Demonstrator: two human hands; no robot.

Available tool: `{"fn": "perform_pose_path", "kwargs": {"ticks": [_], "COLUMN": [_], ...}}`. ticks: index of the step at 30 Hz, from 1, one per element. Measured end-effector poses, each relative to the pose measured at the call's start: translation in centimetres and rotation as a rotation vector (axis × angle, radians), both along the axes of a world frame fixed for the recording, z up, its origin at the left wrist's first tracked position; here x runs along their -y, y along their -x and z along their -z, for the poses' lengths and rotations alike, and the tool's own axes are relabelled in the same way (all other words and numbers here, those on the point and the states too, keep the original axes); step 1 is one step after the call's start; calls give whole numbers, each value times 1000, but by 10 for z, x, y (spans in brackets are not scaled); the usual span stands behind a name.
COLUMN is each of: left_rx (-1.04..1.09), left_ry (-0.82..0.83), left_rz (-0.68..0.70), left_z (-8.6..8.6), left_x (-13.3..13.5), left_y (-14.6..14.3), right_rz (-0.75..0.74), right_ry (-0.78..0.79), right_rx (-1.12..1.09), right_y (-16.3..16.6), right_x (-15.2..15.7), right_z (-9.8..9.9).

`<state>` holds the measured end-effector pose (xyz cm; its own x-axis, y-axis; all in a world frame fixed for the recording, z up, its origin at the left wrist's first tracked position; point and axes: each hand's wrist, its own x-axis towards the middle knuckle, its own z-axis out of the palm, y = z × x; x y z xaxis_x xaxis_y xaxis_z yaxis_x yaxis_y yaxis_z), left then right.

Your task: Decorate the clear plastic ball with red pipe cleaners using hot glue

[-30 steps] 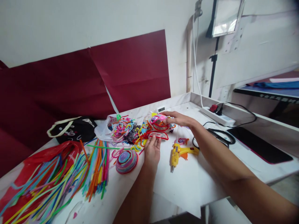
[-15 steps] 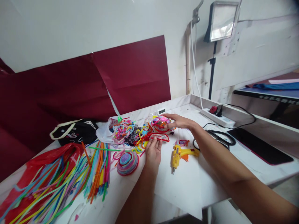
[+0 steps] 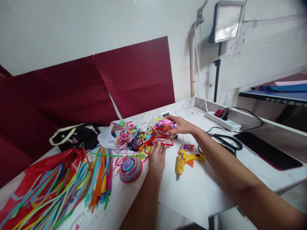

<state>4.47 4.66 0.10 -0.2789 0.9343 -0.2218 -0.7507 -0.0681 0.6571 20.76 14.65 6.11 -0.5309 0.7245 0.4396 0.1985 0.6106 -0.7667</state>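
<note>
My left hand (image 3: 157, 156) is closed on a flat piece edged in red pipe cleaner (image 3: 165, 141), held by its left part between thumb and fingers. Farther back, my right hand (image 3: 179, 125) grips a round pink and multicoloured pipe-cleaner piece (image 3: 165, 125) from its right side. Left of my left hand sits a dome of coiled pipe cleaners (image 3: 130, 169) in purple, blue and red. A yellow glue gun (image 3: 183, 162) lies to the right, nozzle toward me. Just behind it is a small pink and red pipe-cleaner piece (image 3: 188, 147).
Loose pipe cleaners (image 3: 100, 179) spread over the left, partly on a red plastic bag (image 3: 21, 182). A tangled heap of pipe-cleaner scraps (image 3: 126, 134) and a black pouch (image 3: 76, 136) stand behind. At right are a power strip (image 3: 224, 121), black scissors (image 3: 227, 142) and a phone-like black slab (image 3: 266, 150).
My right hand has shifted slightly left with the round piece, which shows a little more. My left hand keeps its hold on the red-edged piece. The view has tilted slightly.
</note>
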Motion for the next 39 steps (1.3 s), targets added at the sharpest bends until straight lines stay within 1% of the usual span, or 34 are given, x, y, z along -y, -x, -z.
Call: {"fn": "perform_pose_path", "kwargs": {"ticks": [4, 9, 12, 15, 19, 22, 28, 34, 39], "left_rx": [0, 5, 9, 20, 39, 49, 55, 47, 6], "left_ry": [-11, -15, -15, -9, 13, 23, -3, -37, -75], "left_rz": [2, 7, 13, 9, -3, -6, 9, 27, 48], "left_z": [0, -1, -1, 0, 0, 0, -1, -2, 0], "left_x": [1, 1, 1, 0, -1, -3, -2, 0, 0], "left_y": [0, 0, 0, 0, 0, 0, 2, 1, 1], "right_rz": [31, 168, 284, 392, 476, 510, 531, 604, 673], "right_ry": [6, -109, -181, -235, -256, -281, -271, -199, -144], "right_rx": [-79, -68, 5, 149, 273, 389, 582, 671, 729], "right_y": [-2, -10, -18, -29, -43, -50, -66, -85, -90], "right_x": [2, 2, -8, -26, -53, -68, -86, -96, -96], "right_z": [-5, -11, -12, -12, -12, -11, -1, 17, 30]}}
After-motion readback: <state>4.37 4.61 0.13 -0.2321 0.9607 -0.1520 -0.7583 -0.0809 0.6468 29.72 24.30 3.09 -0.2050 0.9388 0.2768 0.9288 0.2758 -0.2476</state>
